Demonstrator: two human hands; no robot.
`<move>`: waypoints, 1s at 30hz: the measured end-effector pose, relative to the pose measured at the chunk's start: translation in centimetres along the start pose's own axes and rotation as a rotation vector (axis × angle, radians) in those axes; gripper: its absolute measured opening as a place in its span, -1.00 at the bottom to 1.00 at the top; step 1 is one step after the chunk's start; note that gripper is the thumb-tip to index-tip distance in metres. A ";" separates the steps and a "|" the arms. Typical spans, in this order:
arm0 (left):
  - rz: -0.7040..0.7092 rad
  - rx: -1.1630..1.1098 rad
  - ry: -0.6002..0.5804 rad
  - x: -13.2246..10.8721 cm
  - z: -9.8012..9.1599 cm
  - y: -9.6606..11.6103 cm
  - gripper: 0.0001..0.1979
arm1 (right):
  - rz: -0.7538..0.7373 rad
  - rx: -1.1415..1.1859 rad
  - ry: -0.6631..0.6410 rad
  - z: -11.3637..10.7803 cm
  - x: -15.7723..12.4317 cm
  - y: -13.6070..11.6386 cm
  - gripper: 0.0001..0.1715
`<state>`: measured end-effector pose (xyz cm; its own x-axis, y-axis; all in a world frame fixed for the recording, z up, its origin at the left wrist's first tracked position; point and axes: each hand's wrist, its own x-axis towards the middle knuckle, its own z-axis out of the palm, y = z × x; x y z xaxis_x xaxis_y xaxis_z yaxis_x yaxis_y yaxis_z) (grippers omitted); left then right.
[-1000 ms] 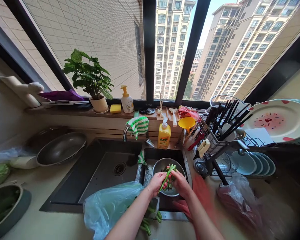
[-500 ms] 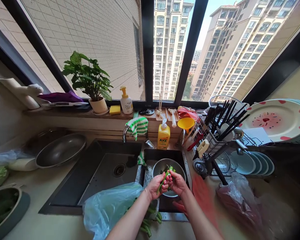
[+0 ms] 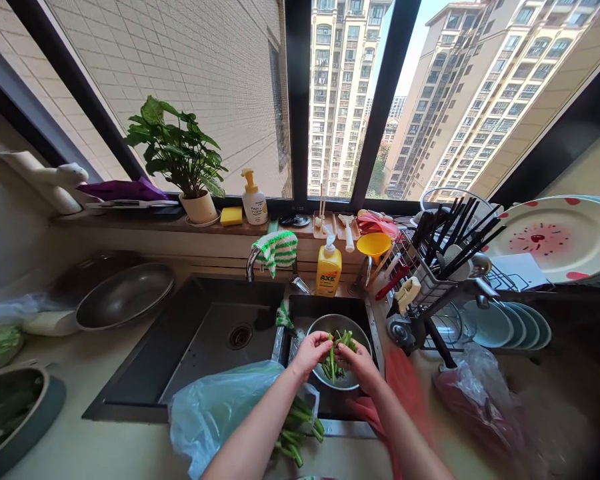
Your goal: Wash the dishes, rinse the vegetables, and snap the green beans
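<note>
My left hand (image 3: 313, 352) is closed in a pinch on a green vegetable stem (image 3: 331, 370) that hangs down over the metal bowl (image 3: 350, 383). Close beside it on the right, my right hand (image 3: 359, 364) has its fingers closed on leafy green pieces (image 3: 347, 339); its fingertips are partly hidden. Cut greens lie in the bowl beneath both hands. The bowl stands in the small right-hand basin (image 3: 300, 308) of the dark sink. Below my left forearm, more green stems (image 3: 293, 443) stick out of a clear plastic bag (image 3: 220, 413) at the counter's front.
A yellow soap bottle (image 3: 329, 270) stands behind the small basin. The faucet (image 3: 251, 267) has a green-striped cloth (image 3: 277, 250) over it. To the right is a rack (image 3: 430, 287) with utensils; to the left, a wok (image 3: 125, 297) and a pot (image 3: 55, 407).
My hands have moved apart slightly, and the stem now hangs from the left fingers. More greens show in the bowl. The view has shifted a little.
</note>
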<state>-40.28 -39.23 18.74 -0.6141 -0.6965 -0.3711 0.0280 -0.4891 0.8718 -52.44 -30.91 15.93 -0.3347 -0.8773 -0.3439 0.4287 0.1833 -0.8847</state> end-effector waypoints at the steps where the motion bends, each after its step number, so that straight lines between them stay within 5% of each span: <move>1: 0.004 0.014 0.015 0.2 0.1 -0.1 -0.49 | -0.038 -0.062 -0.016 0.3 -0.1 -0.1 -0.56; 7: -0.092 0.081 0.034 0.2 0.1 -0.6 -0.51 | -0.307 -0.532 0.015 0.7 0.0 -0.4 -0.77; 12: -0.008 0.160 0.074 0.8 0.5 -1.4 -0.55 | -0.422 -0.713 0.072 1.2 0.0 -0.4 -0.88; 19: 0.098 0.231 0.224 0.4 0.6 -3.0 -0.65 | -0.226 -0.403 0.383 -1.0 1.4 0.7 -0.80; 26: 0.099 0.048 0.197 0.6 -0.2 -3.2 -0.62 | 0.025 0.001 0.133 -0.5 0.3 1.5 -0.50; 30: 0.032 0.147 0.110 0.8 0.5 -3.3 -0.58 | 0.027 0.125 0.168 0.3 0.3 1.4 -0.44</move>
<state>-41.26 -37.88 15.69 -0.5244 -0.7677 -0.3682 -0.0743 -0.3896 0.9180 -51.73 -31.05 14.69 -0.4525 -0.7846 -0.4238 0.5364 0.1402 -0.8323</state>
